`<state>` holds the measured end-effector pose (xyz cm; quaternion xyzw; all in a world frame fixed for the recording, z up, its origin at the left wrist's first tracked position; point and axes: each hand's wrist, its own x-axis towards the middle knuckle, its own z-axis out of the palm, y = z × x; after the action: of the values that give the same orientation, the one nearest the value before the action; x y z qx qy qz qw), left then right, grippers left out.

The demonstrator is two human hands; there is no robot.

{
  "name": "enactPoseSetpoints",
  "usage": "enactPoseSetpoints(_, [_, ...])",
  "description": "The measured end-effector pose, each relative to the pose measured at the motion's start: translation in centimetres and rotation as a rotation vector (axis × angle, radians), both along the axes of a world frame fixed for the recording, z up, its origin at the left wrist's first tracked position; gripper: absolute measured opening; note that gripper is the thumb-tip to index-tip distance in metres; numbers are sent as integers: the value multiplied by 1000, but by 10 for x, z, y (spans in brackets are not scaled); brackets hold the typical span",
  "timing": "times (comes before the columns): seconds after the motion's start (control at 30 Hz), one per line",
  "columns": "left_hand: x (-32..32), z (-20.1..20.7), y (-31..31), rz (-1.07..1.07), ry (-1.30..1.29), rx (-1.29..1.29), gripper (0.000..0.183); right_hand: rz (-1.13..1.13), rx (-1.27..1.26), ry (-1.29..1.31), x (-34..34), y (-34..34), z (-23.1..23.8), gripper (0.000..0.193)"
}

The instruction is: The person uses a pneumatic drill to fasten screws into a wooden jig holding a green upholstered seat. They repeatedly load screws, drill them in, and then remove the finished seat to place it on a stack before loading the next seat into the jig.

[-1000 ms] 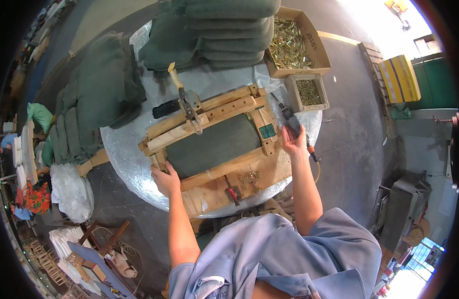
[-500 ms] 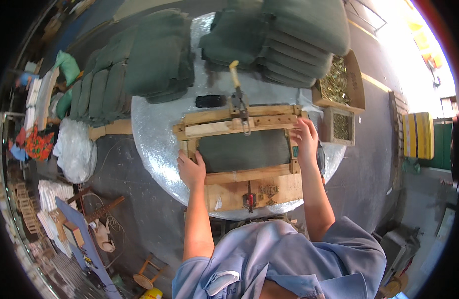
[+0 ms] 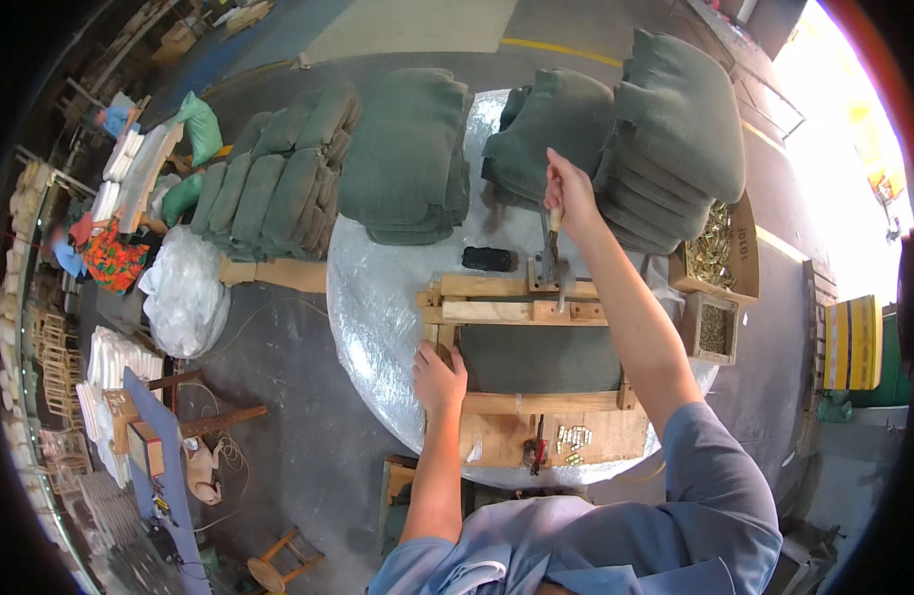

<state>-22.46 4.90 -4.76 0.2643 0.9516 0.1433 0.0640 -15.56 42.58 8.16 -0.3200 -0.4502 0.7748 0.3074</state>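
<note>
My right hand [image 3: 573, 196] is closed round the pale yellow handle of a metal toggle clamp [image 3: 549, 266]. The clamp is mounted at the far side of a wooden frame [image 3: 536, 401]. Inside the frame lies a dark green fabric piece [image 3: 538, 359], with a wooden bar [image 3: 497, 311] across its far edge. My left hand [image 3: 440, 378] grips the frame's left side, thumb on the inner side and fingers over the outer. My right forearm hides the frame's far right corner.
Stacks of dark green pads [image 3: 402, 154] stand behind the frame, near a black phone-like object [image 3: 489, 259]. At the right are a carton of brass-coloured parts [image 3: 710, 253] and a small wooden box [image 3: 712, 327]. A red-handled tool [image 3: 539, 446] and small metal pieces [image 3: 576, 437] lie in front.
My right hand has left the frame's right side and reached forward onto the clamp handle. My left hand stays at the frame's left side. The whole view has shifted.
</note>
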Motion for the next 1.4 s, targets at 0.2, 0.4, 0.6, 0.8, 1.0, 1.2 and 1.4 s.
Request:
enactPoseSetpoints(0.2, [-6, 6, -14, 54, -42, -19, 74, -176, 393, 6, 51, -101, 25, 35])
enactPoseSetpoints(0.4, [4, -3, -1, -30, -56, -15, 79, -342, 96, -246, 203, -288, -118, 28])
enactPoseSetpoints(0.6, [-7, 12, -15, -34, -167, -41, 83, -304, 205, -856, 173, -422, -147, 33])
enactPoseSetpoints(0.8, [-17, 1, -20, -271, -7, 418, 86, -699, 79, -652, 179, -461, -119, 42])
enactPoseSetpoints(1.0, [-41, 45, 46, -905, 236, 277, 92, -673, 159, -896, 247, -600, -127, 29])
enactPoseSetpoints(1.2, [-47, 47, 117, -1196, 139, 12, 72, -989, 52, -787, 228, -611, -135, 27])
enactPoseSetpoints(1.4, [-49, 61, 73, -1315, -107, 112, 58, -970, 131, -799, 204, -576, -131, 20])
